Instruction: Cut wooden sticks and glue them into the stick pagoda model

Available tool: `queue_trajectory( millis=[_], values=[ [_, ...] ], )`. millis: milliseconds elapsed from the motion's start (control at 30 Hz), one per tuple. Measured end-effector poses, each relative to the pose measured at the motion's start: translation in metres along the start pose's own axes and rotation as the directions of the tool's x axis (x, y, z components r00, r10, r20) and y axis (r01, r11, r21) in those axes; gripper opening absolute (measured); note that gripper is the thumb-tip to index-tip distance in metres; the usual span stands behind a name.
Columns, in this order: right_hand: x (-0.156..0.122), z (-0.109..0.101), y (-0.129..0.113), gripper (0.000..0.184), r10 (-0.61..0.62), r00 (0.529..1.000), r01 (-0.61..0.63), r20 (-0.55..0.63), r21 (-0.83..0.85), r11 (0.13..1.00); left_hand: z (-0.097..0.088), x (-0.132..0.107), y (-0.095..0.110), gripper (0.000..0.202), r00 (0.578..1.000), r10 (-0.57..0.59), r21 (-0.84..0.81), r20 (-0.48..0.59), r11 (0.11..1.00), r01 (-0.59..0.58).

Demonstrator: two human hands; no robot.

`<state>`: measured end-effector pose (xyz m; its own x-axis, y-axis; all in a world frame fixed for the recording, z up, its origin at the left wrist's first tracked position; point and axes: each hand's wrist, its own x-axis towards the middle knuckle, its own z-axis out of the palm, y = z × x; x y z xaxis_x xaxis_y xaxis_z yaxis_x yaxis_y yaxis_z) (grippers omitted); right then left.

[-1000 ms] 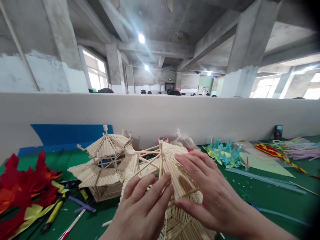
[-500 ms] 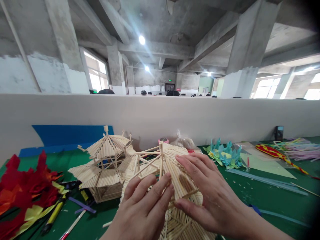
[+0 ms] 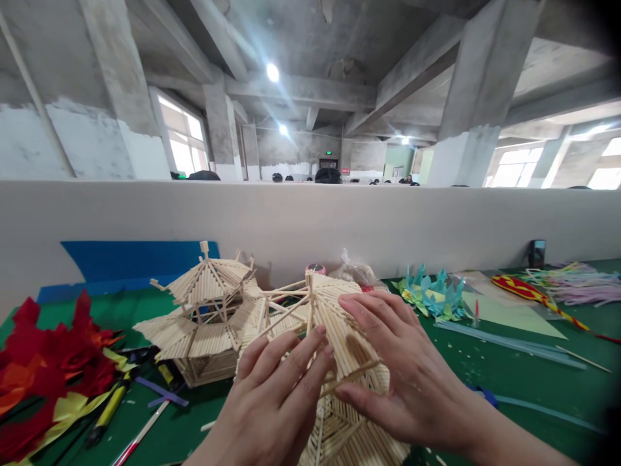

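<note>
Directly before me stands a pavilion model (image 3: 356, 430) made of pale wooden sticks. Its roof is partly covered, with bare ribs showing on the left and a panel of side-by-side sticks (image 3: 342, 340) on the right. My right hand (image 3: 412, 372) spans this panel, fingers on its upper right side and thumb at its lower edge. My left hand (image 3: 281, 395) is curled at the panel's left edge, its fingers together and its thumb hidden. A finished-looking stick pavilion (image 3: 211, 285) with a two-tiered roof adjoins it on the left.
Red paper flowers (image 3: 58, 356) and a yellow-black marker (image 3: 107, 414) lie left on the green table. To the right are a blue-green paper flower (image 3: 431, 294), pale blue strips (image 3: 509, 343), and a red-yellow ornament (image 3: 521, 291). A white partition (image 3: 310, 220) rises behind.
The view has shifted slightly. Both hands stay at the roof panel in nearly the same pose, with the left fingertips a touch farther left.
</note>
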<state>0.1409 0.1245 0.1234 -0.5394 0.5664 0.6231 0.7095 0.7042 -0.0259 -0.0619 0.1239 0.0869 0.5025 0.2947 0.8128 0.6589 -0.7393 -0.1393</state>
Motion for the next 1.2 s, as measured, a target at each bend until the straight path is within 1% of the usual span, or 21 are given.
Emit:
queue_trajectory(
  millis=[167,267,433,600,767,867,967,1033,1133,1200],
  values=[
    [0.0,0.003,-0.001,0.068,-0.002,0.999,0.001,-0.038,-0.033,0.999,0.001,0.001,-0.001,0.03,0.999,0.014,0.036,0.039,0.999,-0.016],
    [0.0,0.005,-0.002,0.066,0.001,0.999,-0.003,-0.053,-0.035,0.999,0.002,0.001,-0.002,0.029,0.999,0.023,0.05,0.03,0.998,-0.024],
    [0.001,0.006,-0.005,0.064,0.024,0.997,-0.025,-0.075,-0.007,1.0,0.005,-0.001,-0.002,0.029,1.0,0.007,0.042,-0.002,0.999,-0.007],
    [-0.001,0.008,-0.004,0.065,0.034,0.997,-0.034,-0.075,0.008,0.999,0.007,-0.003,-0.002,0.029,1.0,-0.011,0.025,-0.021,1.0,0.012],
    [-0.001,0.01,-0.004,0.065,0.055,0.995,-0.055,-0.084,0.005,0.998,0.007,-0.004,-0.003,0.03,1.0,0.001,0.036,-0.015,0.999,0.0],
    [-0.004,0.01,-0.002,0.071,0.076,0.994,-0.076,-0.082,-0.002,0.997,0.006,-0.003,-0.002,0.029,1.0,0.012,0.029,-0.005,0.999,-0.012],
    [-0.014,0.008,0.001,0.075,0.063,0.992,-0.063,-0.108,-0.002,0.998,0.002,0.0,-0.001,0.028,1.0,-0.006,0.025,0.017,1.0,0.005],
    [-0.025,0.007,0.004,0.071,0.065,0.987,-0.066,-0.144,-0.006,0.998,0.0,0.003,0.001,0.028,0.999,-0.031,0.019,0.023,0.999,0.03],
    [-0.047,0.007,0.008,0.062,0.113,0.977,-0.115,-0.181,-0.004,0.993,-0.004,0.006,0.003,0.031,0.999,-0.052,-0.006,0.014,0.999,0.052],
    [-0.062,0.009,0.009,0.058,0.157,0.97,-0.161,-0.183,-0.007,0.987,-0.005,0.008,0.005,0.031,0.999,-0.046,-0.007,0.027,0.999,0.046]
  ],
)
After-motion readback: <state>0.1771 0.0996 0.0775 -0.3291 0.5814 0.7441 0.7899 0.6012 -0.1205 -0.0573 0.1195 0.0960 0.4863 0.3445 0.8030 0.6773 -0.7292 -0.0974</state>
